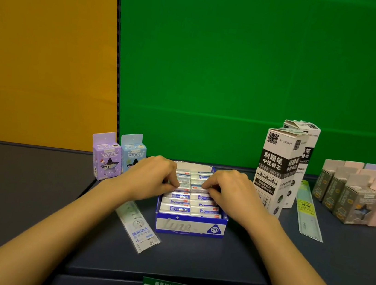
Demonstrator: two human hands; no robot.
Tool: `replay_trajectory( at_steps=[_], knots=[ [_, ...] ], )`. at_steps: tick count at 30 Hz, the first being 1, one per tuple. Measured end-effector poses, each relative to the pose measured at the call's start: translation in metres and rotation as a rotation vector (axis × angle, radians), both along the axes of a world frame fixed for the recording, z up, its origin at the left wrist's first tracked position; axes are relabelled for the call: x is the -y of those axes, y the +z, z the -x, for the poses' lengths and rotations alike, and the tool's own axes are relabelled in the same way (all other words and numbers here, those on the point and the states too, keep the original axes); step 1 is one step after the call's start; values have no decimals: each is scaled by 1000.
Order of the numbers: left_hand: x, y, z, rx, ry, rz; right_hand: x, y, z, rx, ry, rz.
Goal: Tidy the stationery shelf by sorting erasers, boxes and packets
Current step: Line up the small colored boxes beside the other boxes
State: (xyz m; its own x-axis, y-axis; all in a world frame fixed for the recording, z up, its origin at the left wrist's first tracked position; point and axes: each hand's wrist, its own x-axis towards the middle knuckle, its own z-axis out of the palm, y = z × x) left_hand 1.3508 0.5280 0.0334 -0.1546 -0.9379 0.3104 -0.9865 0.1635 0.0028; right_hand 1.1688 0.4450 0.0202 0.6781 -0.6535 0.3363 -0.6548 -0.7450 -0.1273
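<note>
A green back panel (241, 65) is filling most of the view, and a dark shelf (251, 255) is running below it. On the right side two tall white boxes (277, 169) are standing one behind the other; the front one is showing "NO.50091" and the black band "刷题笔 中性替芯". In the middle, an open blue eraser box (191, 226) is sitting on the shelf and is showing "2B" in a triangle on its front wall. Far right, grey and pink cartons (355, 199) are standing in rows. A ruler packet (138, 229), reading "厘米加大", is lying partly under the left forearm, and a second ruler packet (308, 215) is lying beside the tall boxes. A purple box (106, 157) and a light blue box (133, 152) are standing behind the left hand (153, 176). This hand, with curled fingers, is pinching a left-row eraser (182, 185) inside the box. The right hand (231, 189), also curled, is pinching a right-row eraser (199, 188). The other erasers (175, 208) are lying in two rows.
</note>
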Motion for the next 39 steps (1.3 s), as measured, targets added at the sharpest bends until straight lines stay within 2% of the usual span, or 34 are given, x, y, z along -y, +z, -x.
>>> replay_trajectory(
  at_steps=[5, 7, 12, 16, 18, 21, 25, 27, 33, 36, 39],
  knots=[
    [-2, 0, -1, -31, -5, -14, -2, 2, 0, -32, 25, 14],
    [-8, -1, -3, -54, 0, 41, -5, 4, 1, -51, 32, 18],
    [-41, 5, -32, -200, 131, 496, -14, 22, -15, 28, 112, 47],
    [-63, 9, -74, -298, 300, 651, -15, 41, -56, 136, 258, -63],
    [-66, 5, -89, -387, 425, 630, -12, 46, -81, 160, 292, -145],
    [-66, -1, -103, -640, 541, 487, -4, 48, -115, 144, 274, -326],
    [-57, -8, -119, -919, 533, 197, 6, 46, -148, 169, 243, -565],
    [-50, -8, -124, -998, 486, 127, 7, 45, -161, 158, 268, -639],
    [-36, -13, -128, -1133, 404, 35, 7, 38, -176, 102, 306, -697],
    [-36, -17, -130, -1186, 366, 29, 2, 35, -176, 158, 290, -654],
    [-42, -10, -134, -1182, 354, 109, -7, 39, -170, 254, 270, -574]
  ],
)
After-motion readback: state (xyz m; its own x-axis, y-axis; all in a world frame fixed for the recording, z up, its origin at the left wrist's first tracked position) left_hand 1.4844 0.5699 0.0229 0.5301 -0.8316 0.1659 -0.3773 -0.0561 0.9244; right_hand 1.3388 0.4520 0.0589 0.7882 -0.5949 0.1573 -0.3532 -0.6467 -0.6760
